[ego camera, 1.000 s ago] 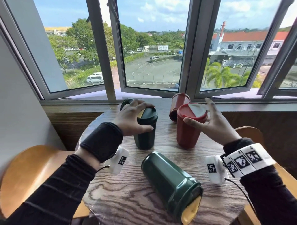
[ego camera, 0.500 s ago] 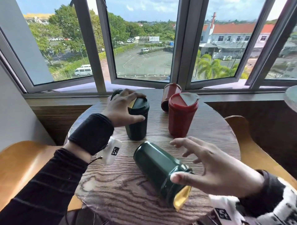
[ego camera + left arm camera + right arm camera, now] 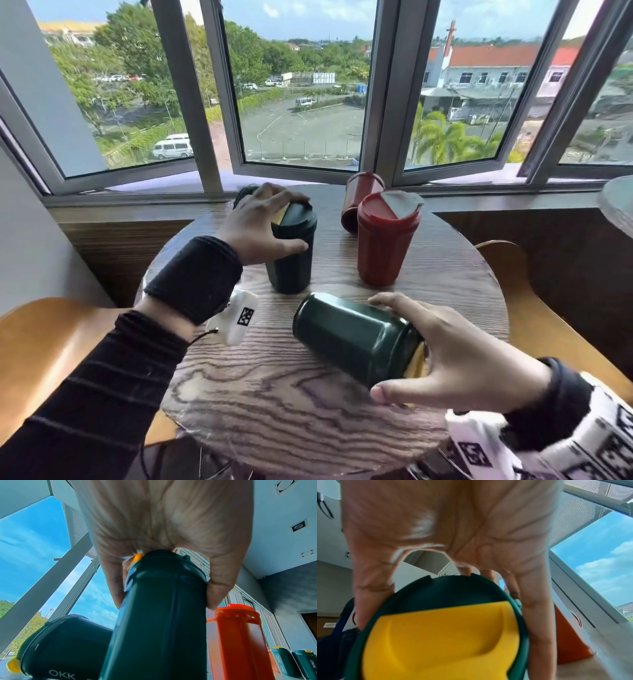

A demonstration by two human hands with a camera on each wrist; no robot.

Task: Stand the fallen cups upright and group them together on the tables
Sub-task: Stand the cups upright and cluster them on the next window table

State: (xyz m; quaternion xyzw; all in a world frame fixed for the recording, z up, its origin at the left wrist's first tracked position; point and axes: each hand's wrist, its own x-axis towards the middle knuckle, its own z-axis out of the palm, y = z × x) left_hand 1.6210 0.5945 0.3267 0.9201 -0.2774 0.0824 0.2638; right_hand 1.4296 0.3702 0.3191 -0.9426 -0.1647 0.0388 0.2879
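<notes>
On the round wooden table (image 3: 274,404), my left hand (image 3: 298,224) grips the lid of an upright green cup (image 3: 291,270), seen from below in the left wrist view (image 3: 157,615). My right hand (image 3: 376,346) curls round the lid end of a fallen green cup (image 3: 349,335); its yellow flap (image 3: 447,635) faces the wrist camera. An upright red cup (image 3: 383,246) stands at the back right. A fallen red cup (image 3: 359,192) lies behind it. Another fallen green cup (image 3: 65,646) lies behind my left hand, mostly hidden in the head view.
Curved wooden chairs flank the table at the left (image 3: 41,342) and right (image 3: 534,325). The window sill (image 3: 137,202) runs just behind the table. A second table's edge (image 3: 616,205) shows at far right. More green cups (image 3: 281,661) stand far off.
My right hand left the upright red cup, came down toward me and closed round the lid end of the fallen green cup. My left hand kept its grip on the upright green cup.
</notes>
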